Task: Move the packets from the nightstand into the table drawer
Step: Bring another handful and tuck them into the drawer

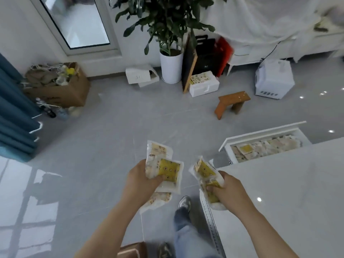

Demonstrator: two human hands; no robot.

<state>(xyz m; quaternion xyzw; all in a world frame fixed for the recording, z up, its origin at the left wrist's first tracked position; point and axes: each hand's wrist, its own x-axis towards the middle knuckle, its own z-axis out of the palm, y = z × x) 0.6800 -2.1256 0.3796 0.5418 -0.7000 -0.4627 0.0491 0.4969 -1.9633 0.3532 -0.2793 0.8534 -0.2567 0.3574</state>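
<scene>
Glossy grey floor (111, 131) is seen beside a white tabletop (288, 192); its open drawer (260, 144) is filled with packets. Packets (163, 170) are clutched in each hand's closed grip: left hand (141, 183), right hand (229, 190).

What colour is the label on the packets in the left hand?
Yellow with small dark spots, on clear wrapping: packets in the left hand, head view.

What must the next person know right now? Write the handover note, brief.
Left hand: gripping several clear plastic packets with yellow labels.
Right hand: gripping another bunch of the same packets.
White table drawer: open, ahead on the right, already holding many packets.
Done: earlier loads are in the drawer.
Left: carry both handfuls over, drop them in. Nightstand is out of view; check it for leftovers.
</scene>
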